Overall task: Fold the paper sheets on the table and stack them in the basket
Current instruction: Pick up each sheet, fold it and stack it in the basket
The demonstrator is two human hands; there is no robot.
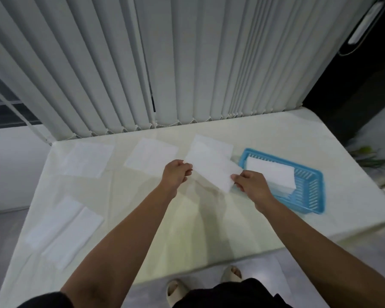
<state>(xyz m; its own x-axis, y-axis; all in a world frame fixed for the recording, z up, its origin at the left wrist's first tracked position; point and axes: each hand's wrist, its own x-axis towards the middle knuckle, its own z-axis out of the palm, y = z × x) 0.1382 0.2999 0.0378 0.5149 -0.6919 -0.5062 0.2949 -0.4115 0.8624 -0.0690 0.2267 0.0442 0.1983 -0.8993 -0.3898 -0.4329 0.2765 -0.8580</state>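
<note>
White paper sheet [211, 167], head view: held above the cream-covered table [209, 218], just left of the blue slotted plastic basket [311, 201]. Left hand [176, 176] and right hand [251, 184] each pinch one end. Done: folded paper [271, 174] lies in the basket. Remaining, by estimate: this sheet and three flat sheets [151, 158] at left.

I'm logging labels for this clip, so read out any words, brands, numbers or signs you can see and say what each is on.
No text can be read anywhere.
The held sheet, the folded sheet in the blue basket and the sheets on the table are blank white; basket and blinds show no label.
</note>
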